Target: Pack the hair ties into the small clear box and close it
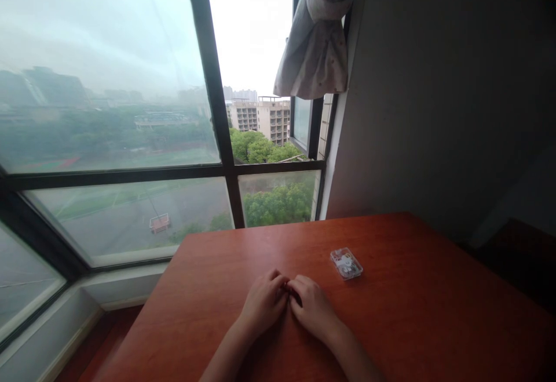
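My left hand (264,299) and my right hand (313,304) meet over the middle of the wooden table (226,266). The fingers of both are curled inward, with the fingertips close together. A small dark reddish patch shows between them, but I cannot make out whether it is a held thing or shadowed table. Beyond my right hand, a little to the right, a small clear plastic box (346,264) lies flat on the tabletop. Small whitish and yellowish pieces show through it, too small to name.
Behind the table stands a window with dark frames (230,167), its right part open. A knotted grey curtain (319,51) hangs at the upper right. The grey wall (412,109) rises along the right side. A white sill (125,283) runs past the table's left edge.
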`<control>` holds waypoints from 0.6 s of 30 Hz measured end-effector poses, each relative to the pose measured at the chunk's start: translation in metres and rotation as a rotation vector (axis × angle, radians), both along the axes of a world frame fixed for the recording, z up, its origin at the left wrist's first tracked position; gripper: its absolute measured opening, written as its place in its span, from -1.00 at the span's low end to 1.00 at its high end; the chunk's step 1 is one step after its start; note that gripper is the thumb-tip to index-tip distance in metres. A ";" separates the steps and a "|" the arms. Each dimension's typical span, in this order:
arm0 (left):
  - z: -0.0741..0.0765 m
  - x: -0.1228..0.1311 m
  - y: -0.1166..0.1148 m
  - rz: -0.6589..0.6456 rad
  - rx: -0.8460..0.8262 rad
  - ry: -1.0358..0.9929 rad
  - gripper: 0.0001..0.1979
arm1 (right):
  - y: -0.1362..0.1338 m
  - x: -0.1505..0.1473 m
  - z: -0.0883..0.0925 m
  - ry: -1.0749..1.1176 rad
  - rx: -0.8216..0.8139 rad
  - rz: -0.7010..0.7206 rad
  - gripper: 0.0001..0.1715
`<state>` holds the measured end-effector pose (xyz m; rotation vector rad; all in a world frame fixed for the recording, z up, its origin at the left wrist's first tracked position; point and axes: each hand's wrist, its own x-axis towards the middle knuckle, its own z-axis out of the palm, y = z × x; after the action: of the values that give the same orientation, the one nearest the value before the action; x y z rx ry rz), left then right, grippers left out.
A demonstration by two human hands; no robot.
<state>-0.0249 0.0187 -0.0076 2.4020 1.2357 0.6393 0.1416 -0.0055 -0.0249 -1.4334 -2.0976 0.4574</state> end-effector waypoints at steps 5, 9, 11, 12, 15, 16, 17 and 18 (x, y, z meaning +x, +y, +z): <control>0.001 0.000 0.000 -0.005 -0.001 0.007 -0.79 | -0.002 -0.002 0.000 -0.005 0.020 -0.001 -0.76; 0.003 -0.001 -0.001 0.007 -0.015 0.023 -0.82 | 0.003 0.002 0.000 0.028 0.034 -0.025 -0.74; 0.004 -0.001 -0.001 0.013 -0.017 0.028 -0.82 | 0.008 0.012 0.001 0.064 0.061 -0.144 -0.72; 0.004 -0.001 -0.001 0.013 -0.018 0.030 -0.82 | 0.011 0.020 0.002 0.075 0.081 -0.215 -0.71; 0.004 -0.002 -0.002 0.005 -0.019 0.026 -0.81 | 0.019 0.050 0.006 0.044 0.186 -0.455 -0.70; 0.004 -0.002 -0.002 0.002 -0.021 0.025 -0.81 | 0.020 0.060 0.006 0.031 0.221 -0.518 -0.69; 0.004 -0.002 -0.002 0.000 -0.022 0.023 -0.81 | 0.022 0.069 0.006 0.016 0.246 -0.570 -0.68; 0.004 -0.002 -0.002 -0.001 -0.022 0.022 -0.81 | 0.023 0.077 0.006 -0.002 0.265 -0.627 -0.68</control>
<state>-0.0268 0.0170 -0.0036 2.3980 1.2437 0.5978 0.2188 0.0171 -0.0192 -1.8052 -1.5164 -0.0674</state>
